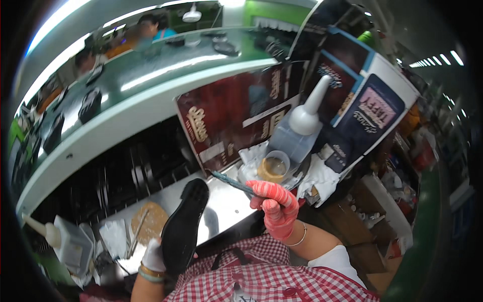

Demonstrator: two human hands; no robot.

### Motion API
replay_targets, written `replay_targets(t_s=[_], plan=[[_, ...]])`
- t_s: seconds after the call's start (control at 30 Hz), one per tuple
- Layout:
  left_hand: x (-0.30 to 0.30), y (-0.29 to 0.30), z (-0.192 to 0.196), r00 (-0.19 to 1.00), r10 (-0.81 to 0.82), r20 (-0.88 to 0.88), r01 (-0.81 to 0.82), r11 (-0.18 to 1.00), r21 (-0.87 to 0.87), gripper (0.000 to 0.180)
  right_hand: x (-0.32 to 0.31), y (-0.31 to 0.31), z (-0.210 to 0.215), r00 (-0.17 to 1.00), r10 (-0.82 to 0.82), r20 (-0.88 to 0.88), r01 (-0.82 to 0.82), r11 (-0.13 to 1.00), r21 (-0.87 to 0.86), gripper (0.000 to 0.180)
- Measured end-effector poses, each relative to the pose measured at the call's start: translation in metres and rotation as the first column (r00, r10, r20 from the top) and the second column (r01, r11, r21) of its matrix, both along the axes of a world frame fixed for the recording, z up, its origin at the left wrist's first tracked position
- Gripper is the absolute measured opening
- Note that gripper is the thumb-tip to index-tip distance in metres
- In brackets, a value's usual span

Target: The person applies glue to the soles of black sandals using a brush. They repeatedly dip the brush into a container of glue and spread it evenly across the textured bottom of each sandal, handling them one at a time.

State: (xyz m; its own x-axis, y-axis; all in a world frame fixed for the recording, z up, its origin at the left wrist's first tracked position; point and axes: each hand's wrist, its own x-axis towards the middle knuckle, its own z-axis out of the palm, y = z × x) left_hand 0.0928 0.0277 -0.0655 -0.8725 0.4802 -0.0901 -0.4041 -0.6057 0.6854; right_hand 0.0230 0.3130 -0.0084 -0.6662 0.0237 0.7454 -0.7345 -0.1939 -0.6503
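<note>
A white glove covers my left hand (153, 256), which grips a black shoe sole (182, 226) near its lower end. The sole stands tilted upright with its broad face toward me; whether an upper is attached, I cannot tell. My right hand (276, 207), in a pink-red striped glove, pinches a slim blue-grey brush (232, 182). Its dark tip points left, above the metal work surface (229, 206) and to the right of the sole's upper end. Just beyond the right hand sits a small clear cup (274, 166) with a yellow-brown band.
Behind the cup stands a squeeze bottle (301, 126) with a white nozzle; another bottle (68, 241) is at far left. A tan disc (150, 221) bears a thin stick. Printed cardboard panels (231, 113) stand behind. Farther back, a green conveyor (166, 63) carries shoes, with people beyond.
</note>
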Motion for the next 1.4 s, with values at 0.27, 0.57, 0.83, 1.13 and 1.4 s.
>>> replay_targets(t_s=[0.27,0.57,0.83,1.13,1.4], plan=[[-0.12,0.046,0.169,0.719,0.479,-0.504,-0.539,0.842,0.031,0.067,0.027,0.03,-0.003,0.95,-0.068,0.305,0.127,0.976,-0.178,0.041],[-0.347,-0.107,0.184,0.459,0.128,-0.879,-0.881,0.195,-0.431,0.055,0.032,0.052,-0.011,0.978,-0.1,0.182,0.148,0.95,-0.274,0.027],[-0.415,-0.307,0.18,0.807,0.263,-0.528,-0.356,-0.498,-0.791,0.051,0.024,0.043,-0.008,0.969,-0.167,0.183,0.209,0.948,-0.241,0.028],[-0.216,-0.184,0.205,0.501,0.596,-0.628,-0.865,0.354,-0.354,0.052,0.019,0.073,0.017,0.88,-0.128,0.457,0.228,0.959,-0.171,0.023],[-0.024,0.018,0.054,0.561,0.507,-0.654,-0.801,0.532,-0.274,0.1,-0.039,0.116,-0.003,0.693,-0.441,0.571,0.359,0.897,0.257,0.024]])
